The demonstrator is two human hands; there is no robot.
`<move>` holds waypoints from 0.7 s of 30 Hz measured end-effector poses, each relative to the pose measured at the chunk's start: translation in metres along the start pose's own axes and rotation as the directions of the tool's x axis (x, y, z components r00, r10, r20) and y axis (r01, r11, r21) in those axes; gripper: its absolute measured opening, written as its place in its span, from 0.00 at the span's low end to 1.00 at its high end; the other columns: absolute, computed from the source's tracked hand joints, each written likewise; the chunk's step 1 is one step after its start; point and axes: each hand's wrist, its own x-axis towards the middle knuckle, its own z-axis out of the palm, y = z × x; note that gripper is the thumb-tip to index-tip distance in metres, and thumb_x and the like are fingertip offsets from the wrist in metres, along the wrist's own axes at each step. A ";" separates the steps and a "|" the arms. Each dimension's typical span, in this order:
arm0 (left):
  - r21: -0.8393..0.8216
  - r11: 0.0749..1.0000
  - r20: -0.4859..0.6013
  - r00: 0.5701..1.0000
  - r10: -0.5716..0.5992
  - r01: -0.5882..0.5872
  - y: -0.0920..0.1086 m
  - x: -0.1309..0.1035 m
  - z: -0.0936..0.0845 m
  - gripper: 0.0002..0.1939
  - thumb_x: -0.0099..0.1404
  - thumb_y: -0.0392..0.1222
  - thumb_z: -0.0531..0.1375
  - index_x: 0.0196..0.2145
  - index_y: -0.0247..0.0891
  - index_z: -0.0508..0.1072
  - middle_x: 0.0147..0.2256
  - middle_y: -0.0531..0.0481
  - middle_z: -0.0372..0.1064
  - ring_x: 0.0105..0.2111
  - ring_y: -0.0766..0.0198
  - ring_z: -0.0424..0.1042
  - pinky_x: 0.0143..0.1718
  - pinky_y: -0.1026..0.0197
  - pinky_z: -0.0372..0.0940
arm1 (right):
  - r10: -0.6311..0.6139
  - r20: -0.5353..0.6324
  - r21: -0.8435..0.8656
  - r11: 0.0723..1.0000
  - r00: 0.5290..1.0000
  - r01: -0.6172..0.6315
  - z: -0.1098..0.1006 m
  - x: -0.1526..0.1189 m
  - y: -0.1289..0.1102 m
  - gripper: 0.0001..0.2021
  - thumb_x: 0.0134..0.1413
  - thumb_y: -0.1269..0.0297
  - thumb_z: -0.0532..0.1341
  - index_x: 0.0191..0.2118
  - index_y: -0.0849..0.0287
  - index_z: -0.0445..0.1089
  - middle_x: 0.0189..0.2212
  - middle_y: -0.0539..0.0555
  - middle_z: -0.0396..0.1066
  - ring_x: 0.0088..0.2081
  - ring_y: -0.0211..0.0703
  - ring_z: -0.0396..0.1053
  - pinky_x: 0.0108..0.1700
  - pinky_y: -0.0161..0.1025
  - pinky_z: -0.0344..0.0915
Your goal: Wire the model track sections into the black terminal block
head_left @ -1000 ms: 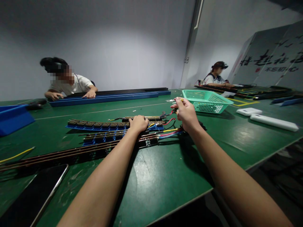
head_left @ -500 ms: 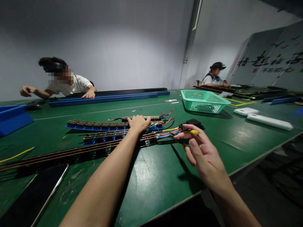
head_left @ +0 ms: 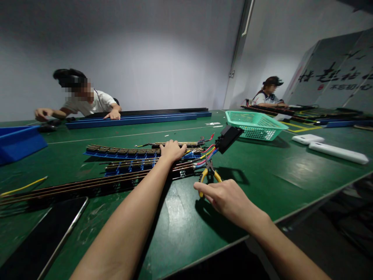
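Observation:
My left hand (head_left: 172, 151) lies with fingers spread on the metal-railed strips (head_left: 131, 152), some with blue bases. My right hand (head_left: 230, 200) grips yellow-handled pliers (head_left: 209, 168), whose dark jaws point up at the coloured wires (head_left: 203, 158). Whether the jaws touch a wire I cannot tell. These wires run from the strips' right ends to a black plastic block (head_left: 229, 138), which is tilted and raised above the table. A longer dark strip with copper-coloured rails (head_left: 87, 184) stretches left beneath my left forearm.
A green basket (head_left: 256, 126) stands beyond the black block, with white bars (head_left: 338, 152) to its right. At left are a blue bin (head_left: 21, 144), a yellow wire (head_left: 25, 186) and a dark phone-like slab (head_left: 43, 237). Two people sit across the green table (head_left: 163, 241).
My right hand has turned over and come lower and nearer, and the pliers' jaws now point at the wires. The black block has swung up off the table. My left hand stays on the strips.

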 end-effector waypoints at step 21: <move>0.040 0.999 0.021 0.999 -0.027 0.026 0.003 0.003 0.000 0.28 0.67 0.55 0.46 0.55 0.35 0.70 0.57 0.34 0.65 0.57 0.43 0.63 0.55 0.39 0.58 | 0.625 -0.005 0.870 0.388 0.781 -0.305 0.000 -0.004 -0.022 0.15 0.61 0.47 0.57 0.40 0.55 0.64 0.25 0.47 0.65 0.23 0.34 0.59 0.26 0.32 0.57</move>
